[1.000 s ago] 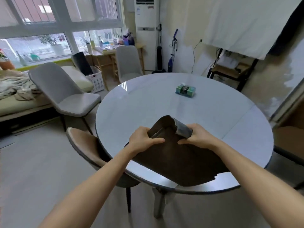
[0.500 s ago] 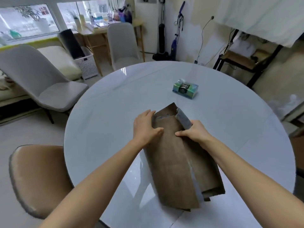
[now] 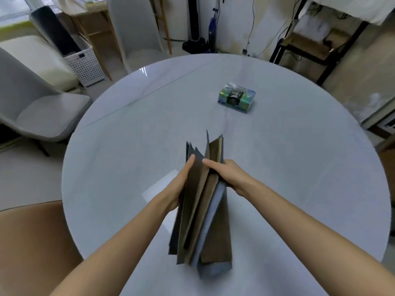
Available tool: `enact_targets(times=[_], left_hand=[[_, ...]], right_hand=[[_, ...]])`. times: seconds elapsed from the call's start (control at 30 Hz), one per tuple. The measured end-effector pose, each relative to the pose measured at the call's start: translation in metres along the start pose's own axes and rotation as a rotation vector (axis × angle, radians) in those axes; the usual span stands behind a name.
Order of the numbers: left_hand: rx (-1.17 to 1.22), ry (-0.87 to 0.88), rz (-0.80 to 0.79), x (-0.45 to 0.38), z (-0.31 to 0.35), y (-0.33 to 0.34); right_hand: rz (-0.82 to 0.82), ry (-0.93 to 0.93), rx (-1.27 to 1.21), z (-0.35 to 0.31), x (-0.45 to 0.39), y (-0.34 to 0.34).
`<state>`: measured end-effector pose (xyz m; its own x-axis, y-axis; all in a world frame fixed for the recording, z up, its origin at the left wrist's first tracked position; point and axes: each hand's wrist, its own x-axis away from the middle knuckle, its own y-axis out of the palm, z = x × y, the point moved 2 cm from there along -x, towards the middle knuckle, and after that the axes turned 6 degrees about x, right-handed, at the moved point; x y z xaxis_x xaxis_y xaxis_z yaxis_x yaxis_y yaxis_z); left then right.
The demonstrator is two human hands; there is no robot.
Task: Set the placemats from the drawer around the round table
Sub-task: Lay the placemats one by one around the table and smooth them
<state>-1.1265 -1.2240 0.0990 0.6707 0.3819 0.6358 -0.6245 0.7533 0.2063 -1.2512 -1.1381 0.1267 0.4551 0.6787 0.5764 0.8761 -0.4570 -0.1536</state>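
A green-and-blue tissue packet (image 3: 236,99) lies on the round pale grey glossy table (image 3: 132,146) past its middle, toward the far edge and well apart from the hands. Two grey upholstered chairs stand off the far-left edge, one (image 3: 38,105) at the left and one (image 3: 136,33) farther back, and a tan-seated chair (image 3: 32,242) sits just beside the near-left edge. A white perforated basket (image 3: 85,63) stands on the floor behind them. Nothing lies between the hands and the bare tabletop.

The stack of brown and grey-blue rectangular placemats (image 3: 203,210) stands on edge over the near half of the table, fanned like book pages, its lower end toward the near edge. The left hand (image 3: 181,184) presses flat against the stack's left face, fingers straight and together. The right hand (image 3: 226,174) clamps the right side, its thumb reaching across onto a brown sheet, fingers curled behind. Both forearms reach forward from the near edge, converging on the stack.
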Motion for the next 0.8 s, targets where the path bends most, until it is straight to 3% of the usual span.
enact_targets(times=[0.13,0.37,0.5,0.67,0.8], left_hand=[[-0.087,-0.001,-0.012,0.012,0.008,-0.014],[-0.120,-0.057,0.195,0.004,-0.008,-0.046],[-0.389,0.094,0.357,-0.002,-0.009,-0.045],[-0.461,0.196,0.320,0.001,0.003,-0.024],[-0.471,0.242,0.304,-0.002,0.016,-0.011]], right_hand=[[0.040,0.057,0.002,0.007,-0.015,0.035],[0.141,0.080,0.080,0.004,-0.023,0.048],[0.304,0.082,0.072,0.000,-0.007,0.023],[0.524,0.125,-0.038,0.008,0.021,-0.042],[0.652,0.158,0.012,0.024,0.036,-0.082]])
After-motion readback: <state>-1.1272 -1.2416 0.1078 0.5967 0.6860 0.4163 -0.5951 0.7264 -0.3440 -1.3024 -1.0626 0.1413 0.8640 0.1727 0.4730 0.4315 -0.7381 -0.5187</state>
